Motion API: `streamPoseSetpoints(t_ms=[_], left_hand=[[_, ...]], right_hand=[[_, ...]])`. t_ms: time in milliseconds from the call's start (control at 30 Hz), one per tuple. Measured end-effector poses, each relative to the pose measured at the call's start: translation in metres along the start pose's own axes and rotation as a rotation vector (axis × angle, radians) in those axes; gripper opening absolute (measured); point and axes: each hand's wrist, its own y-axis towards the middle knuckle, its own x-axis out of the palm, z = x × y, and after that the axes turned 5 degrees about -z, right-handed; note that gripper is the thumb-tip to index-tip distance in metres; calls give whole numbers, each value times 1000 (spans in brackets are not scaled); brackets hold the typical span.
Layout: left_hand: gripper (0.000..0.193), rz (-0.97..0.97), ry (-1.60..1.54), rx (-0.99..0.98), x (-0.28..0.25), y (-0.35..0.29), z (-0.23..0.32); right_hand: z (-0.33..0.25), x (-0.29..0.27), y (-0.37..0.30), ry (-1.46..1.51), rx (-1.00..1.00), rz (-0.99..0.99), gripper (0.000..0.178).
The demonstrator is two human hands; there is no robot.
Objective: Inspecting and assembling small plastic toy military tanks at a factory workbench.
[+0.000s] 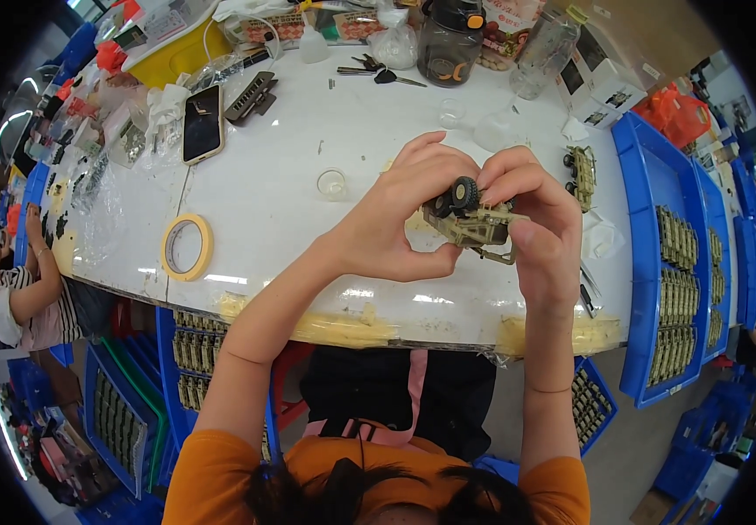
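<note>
Between my two hands, raised over the white table, is a tan model military vehicle (467,229) with black tyres, tilted so that its wheels face up. My left hand (404,210) closes on its left side, thumb below and fingers above. My right hand (540,223) pinches its right end, thumb and fingertips on the body. Part of the vehicle is hidden behind the fingers. A second tan model vehicle (582,178) rests on the table just right of my right hand.
A yellow tape roll (187,248), a phone (203,124) and a small clear cup (331,184) lie to the left. A dark bottle (450,44) and keys (386,77) are at the back. Blue trays (636,262) of model vehicles stand right. A co-worker (23,280) sits far left.
</note>
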Motion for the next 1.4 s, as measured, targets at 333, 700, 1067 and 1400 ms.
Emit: streamPoseSetpoints(t_ms=[333,700,1067,1400], left_hand=[[42,61,-111,19,-3,2,-2],[38,194,-249,18,-2,-3,-11],[31,296,-785,-534,-17,6,3],[36,-156,-822,-737,5,-12,26]], right_hand=[[0,-6,4,-20,-59,-6,45],[15,-35,10,-1,-148,-3,42],[-1,-58,-17,-420,-83,428,16],[-17,-86,-136,-915,356,668,10]])
